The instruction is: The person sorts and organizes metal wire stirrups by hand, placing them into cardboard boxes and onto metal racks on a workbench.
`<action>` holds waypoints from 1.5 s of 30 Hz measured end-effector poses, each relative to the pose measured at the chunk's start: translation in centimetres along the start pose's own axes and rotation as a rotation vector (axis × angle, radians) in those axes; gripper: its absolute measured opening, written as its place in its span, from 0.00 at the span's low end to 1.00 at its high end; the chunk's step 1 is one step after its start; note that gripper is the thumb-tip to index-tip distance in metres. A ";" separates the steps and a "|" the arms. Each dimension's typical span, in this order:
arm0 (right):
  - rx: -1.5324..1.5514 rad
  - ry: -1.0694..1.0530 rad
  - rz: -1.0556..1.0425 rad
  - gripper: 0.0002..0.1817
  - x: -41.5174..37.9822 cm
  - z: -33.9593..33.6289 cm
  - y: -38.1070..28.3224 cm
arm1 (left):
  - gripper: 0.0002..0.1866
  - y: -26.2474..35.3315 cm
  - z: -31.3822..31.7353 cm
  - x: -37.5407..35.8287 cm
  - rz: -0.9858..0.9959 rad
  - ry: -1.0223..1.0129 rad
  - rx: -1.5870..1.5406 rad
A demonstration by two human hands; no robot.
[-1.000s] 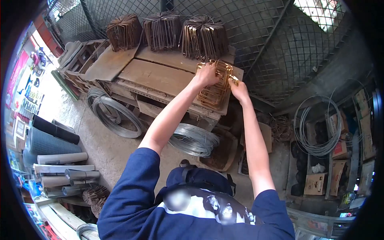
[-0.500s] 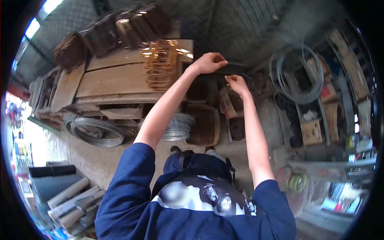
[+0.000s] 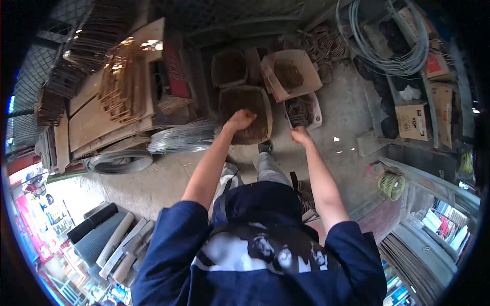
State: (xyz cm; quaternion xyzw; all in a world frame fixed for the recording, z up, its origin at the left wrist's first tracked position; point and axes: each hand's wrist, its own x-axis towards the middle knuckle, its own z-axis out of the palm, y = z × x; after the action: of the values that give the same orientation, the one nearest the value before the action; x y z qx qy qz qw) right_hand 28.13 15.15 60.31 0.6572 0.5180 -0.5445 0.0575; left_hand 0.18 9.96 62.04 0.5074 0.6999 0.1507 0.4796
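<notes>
My left hand [image 3: 241,120] is loosely closed, fingers curled, with nothing showing in it. In the head view it overlaps a worn brown box [image 3: 255,99] on the floor. My right hand [image 3: 301,135] is curled into a loose fist, also with nothing showing in it. It appears at the near end of a pale container [image 3: 315,113] holding dark coiled material [image 3: 301,109]. Beyond that container, an open cardboard box [image 3: 306,71] has brownish contents at its bottom. Another brown box [image 3: 228,69] stands behind the first one.
At left, bent rusty metal rods [image 3: 122,84] lie on boards [image 3: 84,120], with silvery wire coils [image 3: 181,136] below. A large wire coil [image 3: 408,58] hangs at upper right near a labelled cardboard box [image 3: 412,121]. Mesh rolls [image 3: 99,232] lie lower left; a green basket [image 3: 392,186] stands right.
The view has shifted down and closer to the floor boxes. Both hands have lowered toward my body and moved farther apart; my left fingers are more curled.
</notes>
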 end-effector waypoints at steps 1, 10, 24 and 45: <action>-0.114 -0.091 -0.004 0.20 3.3 1.2 4.6 | 0.20 -0.6 1.4 -0.8 -0.105 -0.067 -0.012; -0.401 -0.414 0.243 0.22 12.1 12.2 22.4 | 0.18 -18.5 21.1 -3.3 -0.481 -0.303 -0.069; -0.786 -0.392 -0.388 0.11 43.8 24.8 22.7 | 0.16 -35.3 27.3 17.5 -0.367 -0.161 0.030; -0.603 -0.375 -0.400 0.17 49.3 32.7 20.2 | 0.15 -45.6 34.0 17.3 -0.420 -0.057 0.014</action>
State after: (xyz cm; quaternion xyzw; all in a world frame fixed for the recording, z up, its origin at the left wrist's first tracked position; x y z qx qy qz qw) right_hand 15.25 15.48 -0.86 0.3863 0.7527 -0.4789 0.2340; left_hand 1.97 -4.69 4.41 0.3579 0.7775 0.0279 0.5165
